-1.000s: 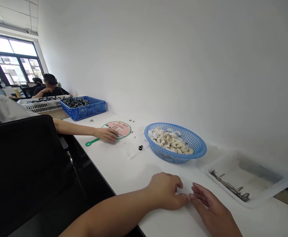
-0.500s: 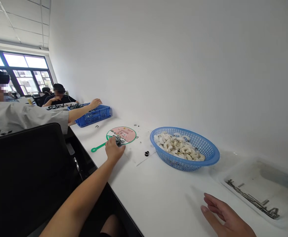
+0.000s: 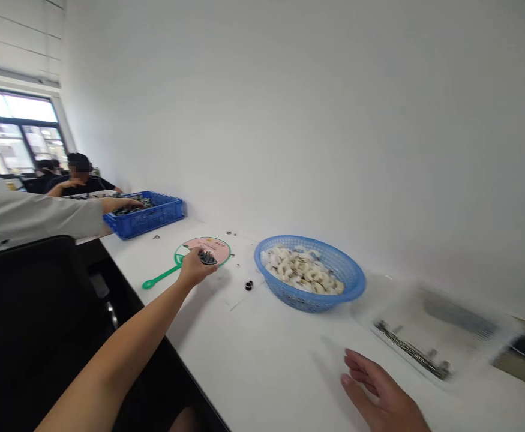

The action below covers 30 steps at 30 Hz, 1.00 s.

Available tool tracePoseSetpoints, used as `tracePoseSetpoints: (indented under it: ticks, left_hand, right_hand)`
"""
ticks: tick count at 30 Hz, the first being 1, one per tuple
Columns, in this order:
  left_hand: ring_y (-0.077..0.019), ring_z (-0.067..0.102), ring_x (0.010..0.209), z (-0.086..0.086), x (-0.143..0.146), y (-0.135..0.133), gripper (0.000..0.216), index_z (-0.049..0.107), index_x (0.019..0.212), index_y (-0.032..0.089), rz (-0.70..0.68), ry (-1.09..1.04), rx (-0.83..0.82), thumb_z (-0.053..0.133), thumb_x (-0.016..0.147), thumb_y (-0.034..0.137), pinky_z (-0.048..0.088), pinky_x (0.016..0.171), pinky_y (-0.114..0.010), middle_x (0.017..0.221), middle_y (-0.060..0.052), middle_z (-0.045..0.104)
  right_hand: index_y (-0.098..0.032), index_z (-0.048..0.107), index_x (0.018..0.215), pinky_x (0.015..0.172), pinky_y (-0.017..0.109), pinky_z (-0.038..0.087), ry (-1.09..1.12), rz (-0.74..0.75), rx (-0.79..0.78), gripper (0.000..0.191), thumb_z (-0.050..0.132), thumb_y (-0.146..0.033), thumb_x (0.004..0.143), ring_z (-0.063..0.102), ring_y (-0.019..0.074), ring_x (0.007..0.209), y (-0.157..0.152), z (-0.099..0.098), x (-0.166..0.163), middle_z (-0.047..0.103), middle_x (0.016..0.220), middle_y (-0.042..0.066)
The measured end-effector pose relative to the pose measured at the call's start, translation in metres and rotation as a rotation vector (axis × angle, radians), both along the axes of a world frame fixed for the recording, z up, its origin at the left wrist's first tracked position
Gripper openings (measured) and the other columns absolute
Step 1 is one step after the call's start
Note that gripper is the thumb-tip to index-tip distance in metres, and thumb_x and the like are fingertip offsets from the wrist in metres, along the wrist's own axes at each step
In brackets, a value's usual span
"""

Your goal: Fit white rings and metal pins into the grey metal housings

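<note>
My left hand (image 3: 192, 268) reaches out to the near edge of a round pink fan (image 3: 219, 247) with a green handle (image 3: 162, 276). Its fingers are closed around a clump of small dark parts (image 3: 207, 257); their exact kind is too small to make out. My right hand (image 3: 381, 393) hovers over the white table at the lower right, thumb apart from the fingers, holding nothing. Between and beyond the hands stands a blue mesh basket (image 3: 284, 294) full of whitish, curved pieces (image 3: 305, 269). Small black rings (image 3: 248, 285) lie left of the basket.
At right is a clear plastic tray (image 3: 464, 324) with thin metal rods (image 3: 413, 351). A blue crate (image 3: 154, 219) of dark parts stands at the far left, a co-worker's hand (image 3: 131, 203) in it. A black chair (image 3: 28, 324) sits left of the table (image 3: 262, 348).
The view has swung right, so things sit further left. My left hand has the dark clump raised more clearly into view. The co-worker's hand has dropped from above the crate into it.
</note>
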<state>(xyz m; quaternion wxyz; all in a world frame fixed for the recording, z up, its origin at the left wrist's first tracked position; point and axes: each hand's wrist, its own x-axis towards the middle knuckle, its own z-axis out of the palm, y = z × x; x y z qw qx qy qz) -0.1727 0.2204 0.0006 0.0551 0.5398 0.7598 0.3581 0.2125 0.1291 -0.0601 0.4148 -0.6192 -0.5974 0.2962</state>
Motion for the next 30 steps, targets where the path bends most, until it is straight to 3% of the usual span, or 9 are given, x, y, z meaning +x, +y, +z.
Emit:
tracePoseSetpoints:
  ticks: [1, 4, 7, 9, 13, 17, 20, 23, 30]
  left_hand:
    - [-0.0197, 0.055, 0.101, -0.004, 0.018, -0.013, 0.062, 0.042, 0.117, 0.016, -0.046, -0.033, 0.037, 0.069, 0.064, 0.036, 0.043, 0.084, -0.027, 0.11, -0.008, 0.058]
    - [-0.0208, 0.057, 0.097, -0.018, 0.081, -0.058, 0.077, 0.039, 0.119, 0.017, -0.432, -0.285, 0.202, 0.077, 0.053, 0.03, 0.047, 0.084, -0.031, 0.109, -0.008, 0.058]
    - [-0.0229, 0.055, 0.102, -0.028, 0.144, -0.099, 0.082, 0.039, 0.12, 0.019, -0.791, -0.428, 0.2, 0.079, 0.049, 0.03, 0.047, 0.088, -0.035, 0.112, -0.008, 0.055]
    - [-0.0239, 0.054, 0.105, -0.031, 0.181, -0.114, 0.083, 0.039, 0.12, 0.02, -0.9, -0.514, 0.182, 0.08, 0.048, 0.029, 0.047, 0.089, -0.037, 0.115, -0.008, 0.053]
    - [-0.025, 0.052, 0.106, -0.034, 0.23, -0.12, 0.084, 0.037, 0.124, 0.021, -0.974, -0.548, 0.132, 0.078, 0.05, 0.028, 0.046, 0.09, -0.04, 0.117, -0.008, 0.051]
    - [-0.0265, 0.051, 0.108, -0.034, 0.244, -0.109, 0.079, 0.043, 0.121, 0.02, -0.993, -0.354, 0.122, 0.077, 0.05, 0.03, 0.044, 0.092, -0.04, 0.116, -0.008, 0.053]
    - [-0.0276, 0.052, 0.107, -0.034, 0.239, -0.097, 0.087, 0.041, 0.125, 0.017, -0.985, -0.257, 0.068, 0.077, 0.048, 0.034, 0.044, 0.093, -0.04, 0.117, -0.009, 0.054]
    - [-0.0268, 0.055, 0.103, -0.035, 0.23, -0.086, 0.096, 0.036, 0.13, 0.016, -1.068, -0.253, -0.016, 0.078, 0.047, 0.038, 0.046, 0.089, -0.039, 0.114, -0.009, 0.056]
    - [-0.0272, 0.052, 0.109, -0.052, 0.221, -0.079, 0.102, 0.028, 0.136, 0.019, -1.258, -0.474, -0.135, 0.079, 0.048, 0.028, 0.046, 0.091, -0.038, 0.125, -0.011, 0.051]
  right_hand:
    - [-0.021, 0.053, 0.109, 0.092, 0.042, 0.04, 0.055, 0.018, 0.036, 0.057, 0.055, -0.057, 0.066, 0.054, 0.0283, 0.104, -0.005, -0.001, -0.002, 0.06, 0.111, 0.01]
    - [-0.02, 0.048, 0.117, 0.094, 0.043, 0.039, 0.376, 0.191, 0.019, 0.067, 0.057, -0.061, 0.065, 0.054, 0.028, 0.104, -0.02, 0.004, -0.007, 0.056, 0.116, 0.013]
    - [-0.024, 0.047, 0.121, 0.097, 0.046, 0.035, 0.753, 0.376, -0.15, 0.066, 0.055, -0.064, 0.068, 0.052, 0.0283, 0.109, -0.033, 0.015, -0.011, 0.053, 0.123, 0.011]
    - [-0.024, 0.05, 0.118, 0.094, 0.047, 0.038, 0.964, 0.498, -0.249, 0.062, 0.057, -0.061, 0.069, 0.052, 0.0285, 0.108, -0.039, 0.02, -0.014, 0.054, 0.121, 0.01]
    - [-0.021, 0.058, 0.107, 0.092, 0.034, 0.042, 1.201, 0.447, -0.339, 0.042, 0.053, -0.052, 0.078, 0.054, 0.0208, 0.106, -0.048, 0.02, -0.014, 0.061, 0.111, 0.005]
    - [-0.019, 0.061, 0.096, 0.087, 0.032, 0.046, 1.237, 0.259, -0.316, 0.033, 0.056, -0.046, 0.077, 0.058, 0.0205, 0.098, -0.044, 0.018, -0.01, 0.065, 0.098, 0.005]
    - [-0.019, 0.059, 0.101, 0.087, 0.035, 0.045, 1.059, 0.167, -0.244, 0.038, 0.058, -0.047, 0.075, 0.056, 0.0236, 0.102, -0.038, 0.015, -0.007, 0.063, 0.102, 0.006]
    - [-0.022, 0.052, 0.114, 0.092, 0.039, 0.042, 0.824, 0.089, -0.125, 0.051, 0.065, -0.044, 0.07, 0.053, 0.0245, 0.107, -0.033, 0.01, -0.004, 0.06, 0.111, 0.005]
    - [-0.021, 0.058, 0.103, 0.092, 0.04, 0.043, 0.504, 0.207, -0.038, 0.037, 0.064, -0.033, 0.069, 0.057, 0.0232, 0.1, -0.029, 0.011, 0.003, 0.063, 0.106, 0.005]
